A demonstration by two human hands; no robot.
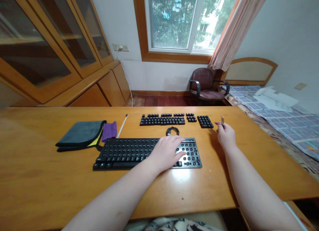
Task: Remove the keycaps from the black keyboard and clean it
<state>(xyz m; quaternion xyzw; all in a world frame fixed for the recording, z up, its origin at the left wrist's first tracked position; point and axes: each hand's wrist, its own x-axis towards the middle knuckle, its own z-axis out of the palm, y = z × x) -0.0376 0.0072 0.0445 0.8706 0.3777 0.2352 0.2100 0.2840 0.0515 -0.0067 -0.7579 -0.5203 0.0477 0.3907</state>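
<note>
A black keyboard (119,158) lies in front of me, with caps along its bottom row and bare switches on the number pad. My left hand (166,153) rests flat over its right half, fingers stretched and apart, hiding some keys. To the right, above the table, my right hand (226,136) is closed around a small thin metallic piece (222,120) that sticks up from the fingers; its exact kind is too small to tell. Behind the keyboard, loose black keycaps (162,120) sit in rows, and more form a number-pad block (205,121).
A coiled black cable (172,130) lies behind the keyboard. At the left are a folded grey cloth (82,133), a purple cloth (109,130) and a thin white stick-like brush (122,126). Beyond the wooden table (37,178) stand an office chair (205,83) and a bed (281,115).
</note>
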